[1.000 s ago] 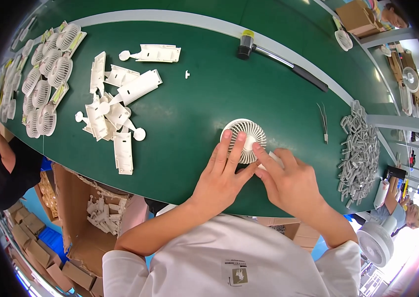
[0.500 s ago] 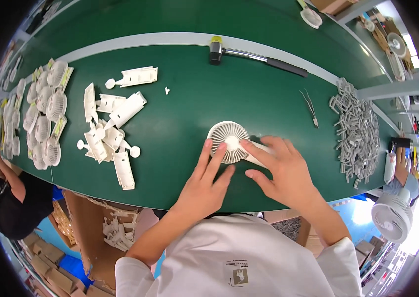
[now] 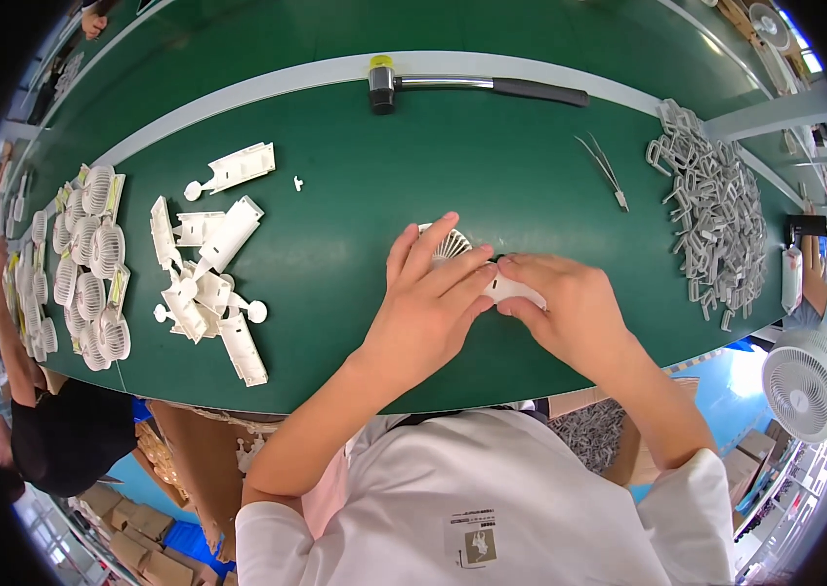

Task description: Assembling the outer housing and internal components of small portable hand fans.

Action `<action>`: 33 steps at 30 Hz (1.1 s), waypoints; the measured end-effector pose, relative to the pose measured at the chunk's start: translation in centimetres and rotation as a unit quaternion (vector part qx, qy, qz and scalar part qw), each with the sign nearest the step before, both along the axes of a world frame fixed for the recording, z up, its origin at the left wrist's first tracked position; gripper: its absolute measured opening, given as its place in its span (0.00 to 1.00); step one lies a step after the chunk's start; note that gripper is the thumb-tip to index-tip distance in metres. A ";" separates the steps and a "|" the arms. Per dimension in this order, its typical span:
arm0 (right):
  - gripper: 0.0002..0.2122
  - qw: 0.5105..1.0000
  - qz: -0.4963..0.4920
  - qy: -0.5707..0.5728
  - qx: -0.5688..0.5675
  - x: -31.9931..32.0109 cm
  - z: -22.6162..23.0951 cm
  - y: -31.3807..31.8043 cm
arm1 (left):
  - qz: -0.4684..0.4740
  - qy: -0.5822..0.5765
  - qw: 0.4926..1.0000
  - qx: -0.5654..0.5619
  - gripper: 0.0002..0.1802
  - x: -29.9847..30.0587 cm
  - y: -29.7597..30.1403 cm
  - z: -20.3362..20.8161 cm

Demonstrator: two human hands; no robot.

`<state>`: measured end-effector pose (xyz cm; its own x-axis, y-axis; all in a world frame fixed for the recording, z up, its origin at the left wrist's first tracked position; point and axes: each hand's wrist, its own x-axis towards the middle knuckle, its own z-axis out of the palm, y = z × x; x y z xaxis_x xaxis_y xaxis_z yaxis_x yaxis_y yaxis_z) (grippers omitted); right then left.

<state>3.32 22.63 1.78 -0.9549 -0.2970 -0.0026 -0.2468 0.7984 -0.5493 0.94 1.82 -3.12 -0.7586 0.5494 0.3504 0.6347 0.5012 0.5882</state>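
Note:
A small white handheld fan [image 3: 445, 241] lies on the green workbench in front of me, its round ribbed grille partly showing. My left hand [image 3: 418, 317] is over the grille, fingers bent across it, with the index finger and thumb at the neck. The fan's handle [image 3: 511, 288] is held by my right hand [image 3: 575, 298], thumb below and fingers along the far side. A dark slot shows on the handle. Much of the fan is hidden beneath my hands.
Left of me lie loose white handle shells [image 3: 228, 239] and a tiny white piece [image 3: 298, 183]. Rows of white fan heads [image 3: 91, 278] are farther left. A mallet [image 3: 381, 90], tweezers [image 3: 611, 178] and heaped grey clips [image 3: 711, 220] lie beyond. A co-worker [image 3: 77, 435] is at left.
My left hand has moved up over the grille, its fingers now closing at the neck. My right fingers have closed round the handle. The view has shifted slightly.

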 end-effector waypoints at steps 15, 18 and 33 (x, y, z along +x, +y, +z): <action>0.20 0.961 0.002 -0.277 -0.021 -5.5 0.8 0.7 | -0.056 -0.077 0.987 -0.129 0.16 -2.9 0.7 3.9; 0.21 0.949 0.016 -0.313 -0.024 -6.1 1.0 0.8 | -0.073 -0.096 0.980 -0.159 0.17 -3.6 1.1 4.4; 0.25 0.993 0.070 0.001 0.092 -0.7 0.2 0.6 | -0.054 -0.052 0.997 -0.021 0.29 -2.8 -0.4 0.9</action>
